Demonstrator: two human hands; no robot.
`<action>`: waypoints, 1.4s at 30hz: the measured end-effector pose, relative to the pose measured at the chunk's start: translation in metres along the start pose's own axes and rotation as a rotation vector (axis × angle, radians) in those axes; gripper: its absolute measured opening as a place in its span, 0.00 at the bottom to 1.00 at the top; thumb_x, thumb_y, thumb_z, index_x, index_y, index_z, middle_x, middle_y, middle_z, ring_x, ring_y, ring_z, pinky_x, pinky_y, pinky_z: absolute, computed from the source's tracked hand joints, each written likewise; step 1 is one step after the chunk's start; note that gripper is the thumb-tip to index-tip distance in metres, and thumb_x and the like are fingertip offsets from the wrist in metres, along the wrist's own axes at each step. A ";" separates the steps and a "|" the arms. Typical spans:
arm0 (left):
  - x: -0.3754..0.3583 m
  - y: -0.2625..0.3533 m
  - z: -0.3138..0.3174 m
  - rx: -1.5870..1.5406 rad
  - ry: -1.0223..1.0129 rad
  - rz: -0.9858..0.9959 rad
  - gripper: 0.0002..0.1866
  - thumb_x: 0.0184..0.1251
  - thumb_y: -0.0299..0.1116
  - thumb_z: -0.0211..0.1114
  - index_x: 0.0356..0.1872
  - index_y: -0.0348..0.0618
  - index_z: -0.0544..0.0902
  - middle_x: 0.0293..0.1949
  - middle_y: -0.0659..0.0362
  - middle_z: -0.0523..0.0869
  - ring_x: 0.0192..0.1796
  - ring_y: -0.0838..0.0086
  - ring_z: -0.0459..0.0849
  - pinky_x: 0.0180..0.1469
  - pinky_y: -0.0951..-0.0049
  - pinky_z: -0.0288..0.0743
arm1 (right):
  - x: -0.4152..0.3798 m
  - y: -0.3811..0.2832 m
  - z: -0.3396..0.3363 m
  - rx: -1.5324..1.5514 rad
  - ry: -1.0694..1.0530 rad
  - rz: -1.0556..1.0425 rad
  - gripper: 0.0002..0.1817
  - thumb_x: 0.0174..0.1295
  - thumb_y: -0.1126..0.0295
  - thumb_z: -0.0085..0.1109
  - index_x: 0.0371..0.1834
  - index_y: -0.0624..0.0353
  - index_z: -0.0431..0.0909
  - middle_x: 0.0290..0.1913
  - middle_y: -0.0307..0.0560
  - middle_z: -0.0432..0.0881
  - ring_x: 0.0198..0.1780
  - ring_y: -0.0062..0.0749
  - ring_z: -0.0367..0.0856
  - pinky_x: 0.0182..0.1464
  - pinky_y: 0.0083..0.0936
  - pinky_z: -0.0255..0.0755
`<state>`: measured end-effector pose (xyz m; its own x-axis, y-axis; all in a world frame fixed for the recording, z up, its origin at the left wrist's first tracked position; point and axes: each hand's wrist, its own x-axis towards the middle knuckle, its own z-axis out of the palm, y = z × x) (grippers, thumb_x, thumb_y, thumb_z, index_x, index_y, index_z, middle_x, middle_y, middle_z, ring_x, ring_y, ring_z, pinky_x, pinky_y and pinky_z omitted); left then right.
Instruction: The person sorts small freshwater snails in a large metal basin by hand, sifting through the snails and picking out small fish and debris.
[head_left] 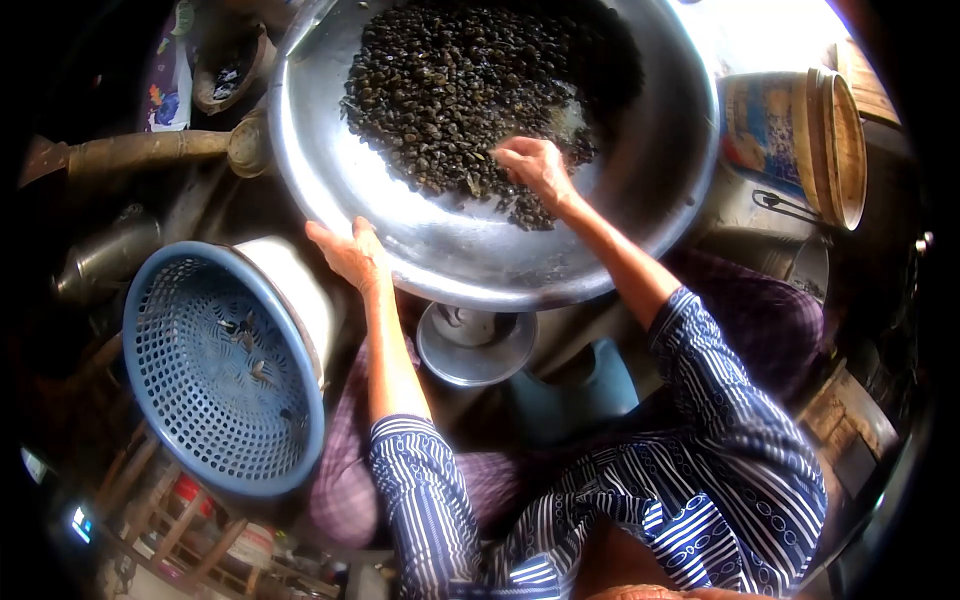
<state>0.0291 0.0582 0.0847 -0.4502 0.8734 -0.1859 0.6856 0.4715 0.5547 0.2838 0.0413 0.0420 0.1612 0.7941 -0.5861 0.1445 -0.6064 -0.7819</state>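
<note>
A wide metal basin [430, 245] holds a spread of small dark shells [430, 95], perhaps snails or clams. Over the near edge of the pile is my right hand [537, 170], its fingers pressed together; what they hold, if anything, is too small to name. My left hand [352, 252] rests at the basin's near left rim, its thumb and fingers apart, with nothing seen in it. Left of that hand stands a blue perforated basket [190, 380], tilted, with a few small bits in its bottom.
Under the basin's near edge is a small metal bowl [470, 360], beside a blue-green plastic stool [590, 395]. A paint-stained bucket [770, 125] lies at the right. A metal pot [115, 250] and a thick handle-like piece [150, 150] are at the left.
</note>
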 end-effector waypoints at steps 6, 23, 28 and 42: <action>-0.002 0.002 -0.001 0.043 -0.006 0.019 0.26 0.53 0.30 0.54 0.52 0.30 0.59 0.41 0.35 0.74 0.45 0.42 0.75 0.47 0.54 0.70 | -0.084 -0.150 0.106 0.180 0.059 -0.826 0.05 0.52 0.75 0.59 0.33 0.61 0.79 0.28 0.44 0.79 0.27 0.28 0.77 0.32 0.20 0.72; 0.003 -0.016 0.006 0.002 0.048 0.066 0.33 0.47 0.28 0.62 0.53 0.26 0.58 0.39 0.31 0.74 0.43 0.43 0.77 0.50 0.58 0.69 | 0.036 0.047 -0.006 -0.442 0.274 -0.206 0.07 0.55 0.67 0.52 0.30 0.53 0.80 0.29 0.46 0.83 0.30 0.31 0.82 0.35 0.31 0.78; -0.002 -0.003 0.005 -0.071 0.065 0.009 0.32 0.49 0.26 0.62 0.56 0.27 0.58 0.45 0.33 0.73 0.46 0.46 0.77 0.52 0.59 0.71 | 0.064 0.049 -0.106 -0.552 0.533 -0.074 0.23 0.50 0.65 0.54 0.52 0.49 0.70 0.52 0.48 0.72 0.53 0.44 0.72 0.54 0.36 0.67; 0.003 -0.005 0.006 -0.004 0.006 0.033 0.34 0.45 0.27 0.61 0.54 0.25 0.58 0.44 0.33 0.72 0.45 0.48 0.76 0.50 0.60 0.69 | 0.033 0.097 -0.131 -0.754 0.241 0.165 0.22 0.47 0.70 0.55 0.47 0.63 0.65 0.45 0.66 0.73 0.49 0.60 0.73 0.49 0.46 0.70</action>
<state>0.0272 0.0594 0.0762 -0.4312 0.8875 -0.1625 0.6975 0.4422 0.5639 0.4305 0.0031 -0.0251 0.4311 0.7134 -0.5524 0.7061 -0.6479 -0.2857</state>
